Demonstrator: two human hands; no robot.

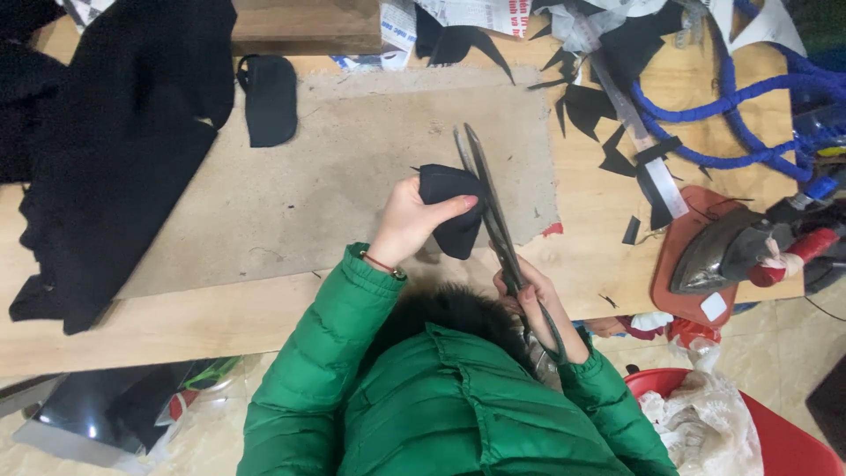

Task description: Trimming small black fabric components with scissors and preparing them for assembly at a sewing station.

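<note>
While the small black fabric piece [451, 210] is pinched between thumb and fingers of the left hand [411, 220], it is held up just above the grey felt mat [352, 176] on the wooden counter [176, 326], so that its right edge is offered to the blades. The large tailor's shears [490, 207] are gripped by the right hand [538, 304], whose fingers are closed through the handle loops near the green jacket; the blades are nearly shut and laid along the fabric's edge, pointing far. Black offcuts [586, 106] are scattered at the far right beside a metal ruler [634, 119] and a blue cord [758, 115]. An old flat iron [723, 251] is parked on a red rest at the right, well apart. A larger black cloth [115, 150] is draped at the left. Whether the blades actually bite the fabric cannot be told, and the right hand's fingers are partly hidden by the fur collar. The iron's handle is cut off by the frame.
</note>
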